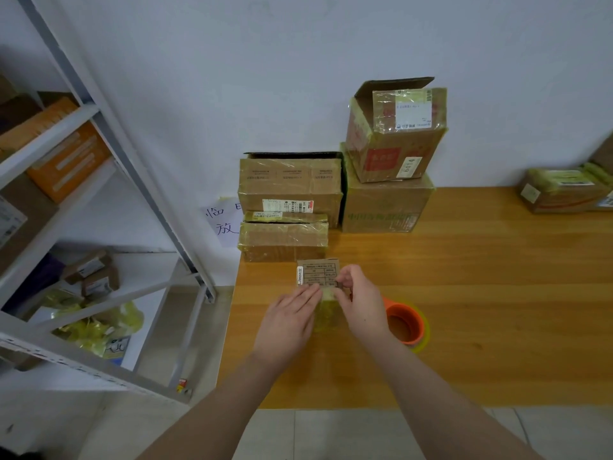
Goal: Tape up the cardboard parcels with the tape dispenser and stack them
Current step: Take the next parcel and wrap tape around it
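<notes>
Left grip (288, 322) presses flat-fingered on small parcel (317, 272); right grip (360, 302) pinches its taped edge.

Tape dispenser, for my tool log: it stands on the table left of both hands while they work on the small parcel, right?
No. The head view shows the tape dispenser on the table right of the right hand, not left; that hand and the left hand work on the small parcel.

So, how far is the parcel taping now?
Done: several taped boxes are stacked by the wall. In hand: the left hand presses and the right hand grips a small parcel with yellowish tape; the tape roll lies beside. Left: stack it; the top box has an open flap, and a lone parcel sits far right.
</notes>
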